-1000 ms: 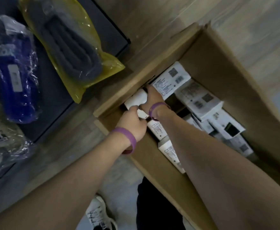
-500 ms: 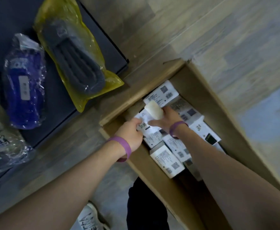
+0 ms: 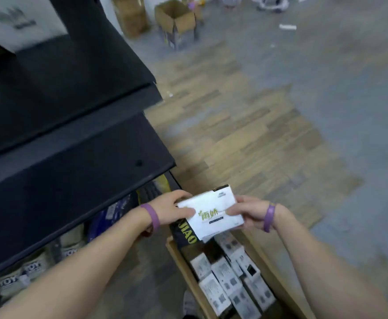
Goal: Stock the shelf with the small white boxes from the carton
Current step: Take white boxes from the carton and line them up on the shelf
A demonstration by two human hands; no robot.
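I hold small white boxes (image 3: 211, 212) with green lettering above the open carton (image 3: 183, 268). They look like a short stack, with a black side showing underneath. My left hand (image 3: 172, 209) grips the left edge and my right hand (image 3: 243, 211) grips the right edge. Both wrists wear purple bands. Several more white boxes (image 3: 230, 284) with printed codes lie inside the carton on the floor. The black shelf (image 3: 73, 157) rises in tiers to my left.
Under the lowest black tier lie bagged goods: pale packs marked TOY (image 3: 27, 270) and a blue pack (image 3: 105, 219). Other open cardboard boxes (image 3: 177, 21) stand far back on the grey and wood-patterned floor. My shoe (image 3: 189, 302) shows beside the carton.
Both hands have come up out of the carton with white boxes held between them. My view has lifted from the carton toward the shelf tiers and the room.
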